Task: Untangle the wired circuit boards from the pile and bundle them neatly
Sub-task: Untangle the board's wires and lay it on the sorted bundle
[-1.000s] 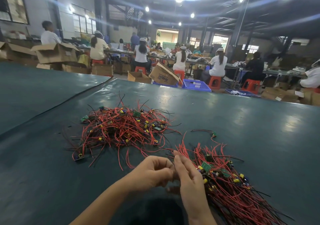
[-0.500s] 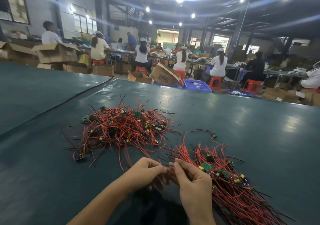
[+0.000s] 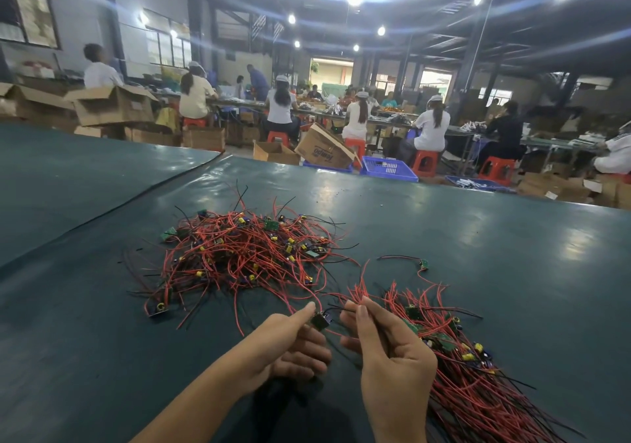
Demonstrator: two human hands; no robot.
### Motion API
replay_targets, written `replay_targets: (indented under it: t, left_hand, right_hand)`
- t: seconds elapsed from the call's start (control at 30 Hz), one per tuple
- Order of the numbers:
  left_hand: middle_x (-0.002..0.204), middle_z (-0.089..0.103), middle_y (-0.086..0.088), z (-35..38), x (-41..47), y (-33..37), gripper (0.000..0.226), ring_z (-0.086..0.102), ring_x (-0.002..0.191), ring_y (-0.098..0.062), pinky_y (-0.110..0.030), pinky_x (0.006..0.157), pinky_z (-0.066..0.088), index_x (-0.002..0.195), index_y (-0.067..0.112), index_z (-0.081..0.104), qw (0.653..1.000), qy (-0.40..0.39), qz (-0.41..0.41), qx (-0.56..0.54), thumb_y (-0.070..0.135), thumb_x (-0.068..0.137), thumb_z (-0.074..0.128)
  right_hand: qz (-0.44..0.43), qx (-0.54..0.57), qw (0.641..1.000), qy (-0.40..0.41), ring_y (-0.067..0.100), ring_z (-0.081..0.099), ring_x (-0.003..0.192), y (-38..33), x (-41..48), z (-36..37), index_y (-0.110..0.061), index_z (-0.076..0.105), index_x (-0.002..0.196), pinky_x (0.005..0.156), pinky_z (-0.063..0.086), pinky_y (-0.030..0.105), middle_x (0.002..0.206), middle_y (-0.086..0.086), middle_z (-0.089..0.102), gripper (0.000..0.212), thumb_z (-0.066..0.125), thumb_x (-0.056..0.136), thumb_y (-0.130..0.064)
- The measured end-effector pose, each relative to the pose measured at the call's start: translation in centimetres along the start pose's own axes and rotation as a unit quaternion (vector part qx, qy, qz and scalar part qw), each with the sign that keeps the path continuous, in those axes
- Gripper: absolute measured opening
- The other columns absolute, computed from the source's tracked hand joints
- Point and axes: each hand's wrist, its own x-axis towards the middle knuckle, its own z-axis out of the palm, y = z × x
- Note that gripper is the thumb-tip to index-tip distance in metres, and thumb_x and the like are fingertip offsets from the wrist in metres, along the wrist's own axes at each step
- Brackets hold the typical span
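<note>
A tangled pile [image 3: 239,254] of small green circuit boards with red and black wires lies on the dark green table [image 3: 478,254], ahead and to the left. A straighter, combed-out bundle [image 3: 457,367] of the same boards runs from centre to lower right. My left hand [image 3: 290,343] pinches a small dark circuit board [image 3: 320,321] between thumb and fingers. Just to its right, my right hand [image 3: 386,350] pinches that board's red wires near their ends, at the head of the bundle. One loose board with wires [image 3: 423,265] lies apart, beyond the bundle.
A seam [image 3: 136,200] divides this table from another green surface at left. Beyond the far edge are cardboard boxes [image 3: 112,104], blue crates [image 3: 389,169], red stools and several seated people at long benches.
My hands have parted slightly and risen. The left now holds a small board drawn out toward me, and the right holds its wires upright.
</note>
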Motion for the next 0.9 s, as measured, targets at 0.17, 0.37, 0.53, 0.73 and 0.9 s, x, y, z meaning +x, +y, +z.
replay_targets:
  t: [0.17,0.37,0.53,0.73,0.9]
  left_hand:
    - [0.091,0.069,-0.019,0.4,0.0,0.4,0.042,0.068,0.058,-0.016,-0.02,0.049,0.055,0.098,-0.006,0.066,0.971,-0.01,0.044,-0.236,0.028,0.074,0.071]
    - [0.092,0.073,-0.021,0.1,-0.3,1.0,0.024,0.073,0.07,-0.021,-0.02,0.053,0.057,0.098,0.002,0.065,0.903,-0.008,0.19,-0.385,0.013,0.077,0.067]
    - [0.103,0.072,-0.021,0.2,-0.3,0.8,0.024,0.073,0.084,-0.027,-0.026,0.062,0.059,0.095,0.002,0.069,0.922,-0.034,0.226,-0.314,0.008,0.072,0.067]
    - [0.087,0.075,-0.014,0.9,-0.9,0.3,0.019,0.072,0.08,-0.02,-0.022,0.068,0.055,0.082,0.014,0.077,0.938,0.007,0.346,-0.012,-0.003,0.083,0.067]
    - [0.091,0.075,-0.011,1.2,-1.2,0.2,0.013,0.07,0.074,-0.017,-0.024,0.068,0.054,0.094,0.013,0.074,0.919,0.001,0.387,0.08,0.009,0.083,0.067]
  right_hand:
    - [0.014,0.052,0.998,0.039,0.025,0.075,0.073,-0.8,0.0,0.3,-0.011,0.072,0.099,0.053,0.058,0.026,0.083,0.011,0.077,0.026,0.07,0.073,-0.013]
    - [0.154,0.091,0.982,0.053,0.024,0.075,0.082,-0.8,0.6,0.0,-0.024,0.044,0.133,0.053,0.057,0.027,0.092,0.004,0.077,0.071,0.077,0.07,-0.023]
    - [0.212,-0.012,0.974,-0.078,0.016,0.073,0.081,-0.3,-0.4,0.7,-0.022,0.061,0.12,0.05,0.055,0.029,0.092,-0.004,0.075,0.062,0.076,0.061,-0.037]
    - [0.198,-0.016,0.979,-0.053,0.015,0.073,0.085,-0.2,-0.6,0.7,-0.026,0.072,0.104,0.052,0.056,0.031,0.091,-0.001,0.077,0.049,0.075,0.059,-0.043]
    - [0.177,-0.033,0.982,-0.05,0.017,0.073,0.076,-0.2,-0.4,0.3,-0.033,0.078,0.089,0.047,0.053,0.026,0.083,0.003,0.076,0.026,0.075,0.064,-0.034]
